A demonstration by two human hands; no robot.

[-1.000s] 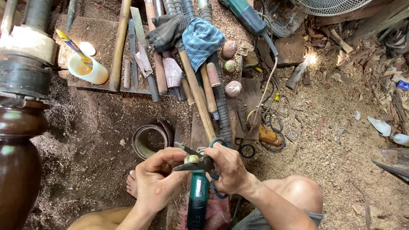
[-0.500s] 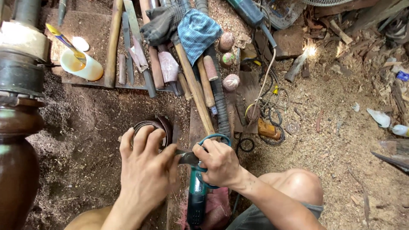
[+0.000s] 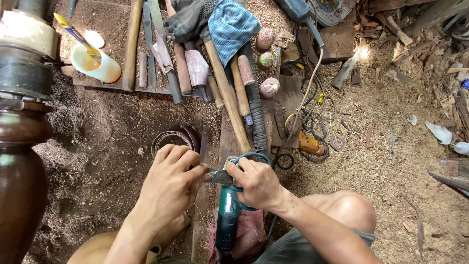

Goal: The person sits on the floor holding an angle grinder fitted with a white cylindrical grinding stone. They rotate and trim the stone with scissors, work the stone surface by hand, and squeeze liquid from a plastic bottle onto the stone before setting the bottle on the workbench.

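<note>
The blue-handled scissors (image 3: pixel 229 175) lie just over the head of the green power tool (image 3: pixel 228 220), which rests on the sawdust floor between the person's knees. The right hand (image 3: pixel 258 183) is curled shut through the scissor handles. The left hand (image 3: pixel 171 183) is closed around the blade tips, fingers pinched together. Just beyond the tool stands a sandpaper roll (image 3: pixel 173 139).

My scissors (image 3: pixel 244 171): teal-blue handles, grey blades. Power tool (image 3: pixel 227 220) under my hands: teal body, black grip. Cloth (image 3: pixel 230 27): blue-and-white check. Glove (image 3: pixel 188 19): dark grey knit. Cup (image 3: pixel 95 66): cream, amber inside. Turned wood (image 3: pixel 22 181) at left: glossy dark brown. Sawdust floor (image 3: pixel 391 122): tan.
</note>
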